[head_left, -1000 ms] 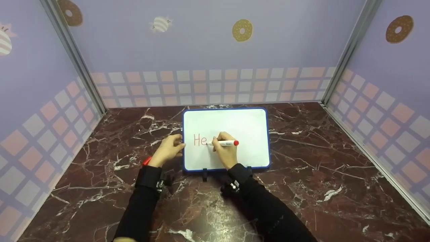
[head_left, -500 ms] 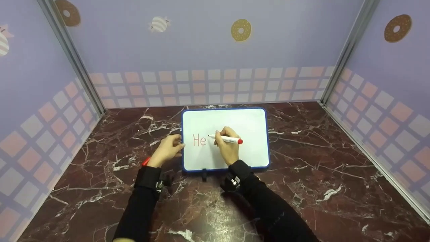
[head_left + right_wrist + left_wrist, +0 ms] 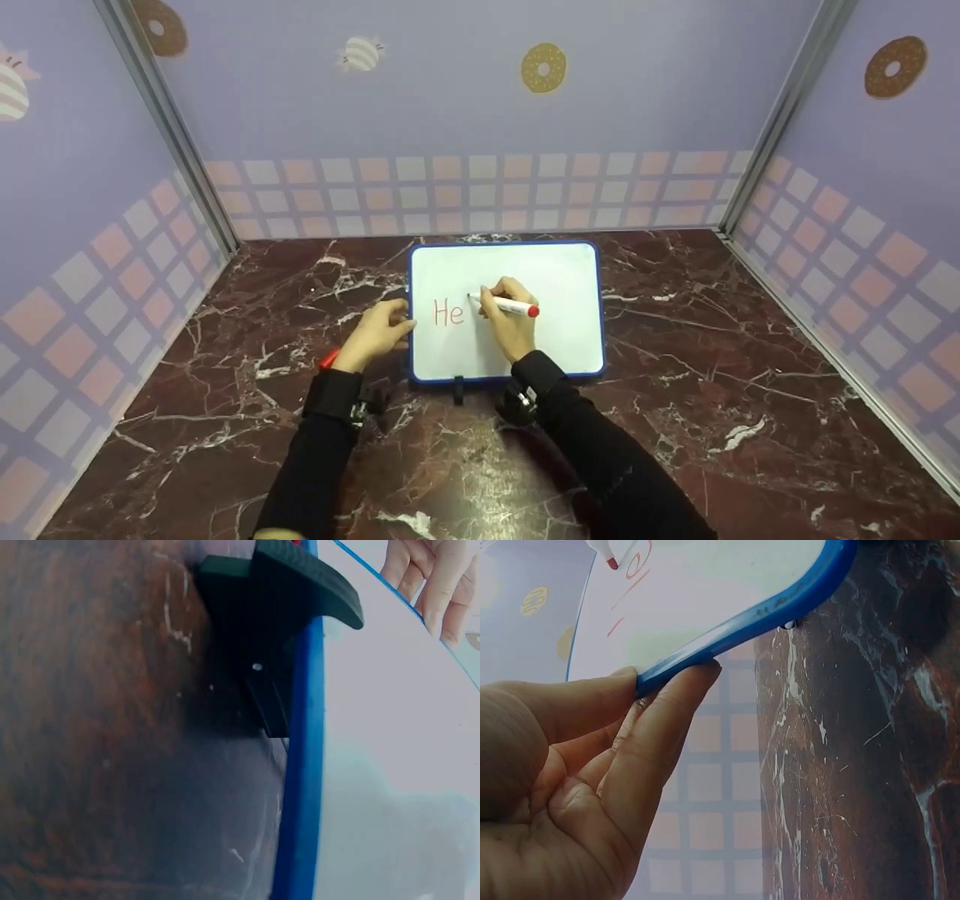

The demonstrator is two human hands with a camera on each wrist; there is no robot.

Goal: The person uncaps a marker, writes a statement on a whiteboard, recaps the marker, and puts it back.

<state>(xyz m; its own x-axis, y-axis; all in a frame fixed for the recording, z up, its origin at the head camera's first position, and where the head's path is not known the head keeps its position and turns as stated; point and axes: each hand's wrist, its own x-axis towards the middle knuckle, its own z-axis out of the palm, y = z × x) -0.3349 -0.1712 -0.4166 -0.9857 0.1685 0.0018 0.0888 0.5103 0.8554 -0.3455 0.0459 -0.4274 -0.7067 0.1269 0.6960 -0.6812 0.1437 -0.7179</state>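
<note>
A blue-framed whiteboard (image 3: 555,277) stands on the table with "He" (image 3: 448,312) in red on its left half. My left hand (image 3: 377,331) pinches its left edge; in the left wrist view the thumb and fingers (image 3: 664,724) lie on either side of the blue frame (image 3: 727,637). My right hand (image 3: 511,322) grips a white marker (image 3: 511,305) with a red end. Its red tip (image 3: 613,563) is close over the board, up and right of the "e". The right wrist view leaves the right hand out but has the left hand (image 3: 439,577) at the far edge.
Black stand feet (image 3: 459,390) hold up the board's lower edge; one stand clip (image 3: 277,600) looms large in the right wrist view. A red object (image 3: 328,358) is partly hidden behind the left wrist. Patterned walls (image 3: 480,97) enclose the dark marbled table (image 3: 720,375) behind and at both sides.
The right hand has lifted the marker from the end of the "e" and moved it up and slightly right. The left hand keeps its place on the board's edge.
</note>
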